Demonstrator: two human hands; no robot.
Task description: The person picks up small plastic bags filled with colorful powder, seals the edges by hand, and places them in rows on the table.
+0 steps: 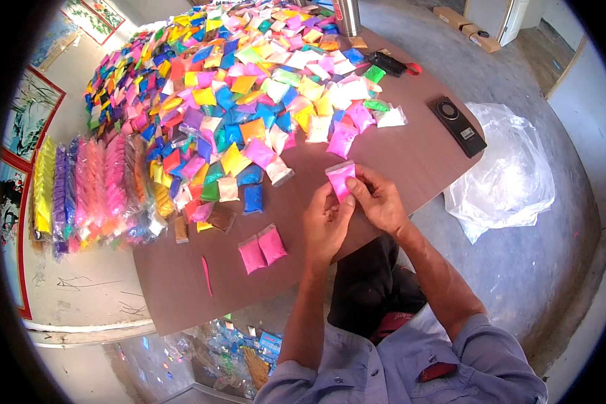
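Note:
A small pink packet (341, 180) in clear plastic is held up between my two hands, above the brown table's front edge. My left hand (325, 222) grips it from below and the left side. On its right edge, my right hand (377, 202) pinches it with thumb and fingers. Two deeper pink packets (262, 249) lie side by side on the table, left of my hands. A large heap of packets in many colours (249, 101) covers the table's far side, and a bright pink packet (342, 140) rests at its near edge.
Long clear bags of sorted packets (101, 182) stand at the left. A thin pink strip (207, 276) lies near the table's front edge. A black device with a round dial (458, 126) sits at the right, a steel tumbler (347, 17) at the back. A white plastic bag (508, 168) is on the floor.

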